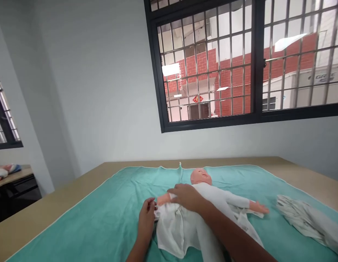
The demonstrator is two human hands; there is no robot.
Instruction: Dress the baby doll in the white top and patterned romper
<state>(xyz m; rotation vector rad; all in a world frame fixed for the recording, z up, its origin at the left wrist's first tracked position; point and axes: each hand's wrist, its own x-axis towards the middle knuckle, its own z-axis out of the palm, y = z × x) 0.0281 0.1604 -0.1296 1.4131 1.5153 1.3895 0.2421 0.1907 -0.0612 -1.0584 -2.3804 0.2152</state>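
A baby doll (201, 177) lies on its back, its head toward the wall and its body in white clothing. My left hand (147, 218) is at the doll's arm on the left side, fingers curled together at the doll's hand and the edge of a white garment (171, 225). What exactly they pinch is hidden. From the right, my right hand (186, 197) reaches across the doll's body and grips the same arm (163, 199) near the white sleeve. The doll's other arm (257, 206) stretches out to the right.
A green cloth (108, 214) covers much of the tan table (62, 203). Crumpled white cloth (307, 218) lies at the right. Behind the table are a wall and a barred window (207, 69). Another table (13, 176) with a doll stands at the far left.
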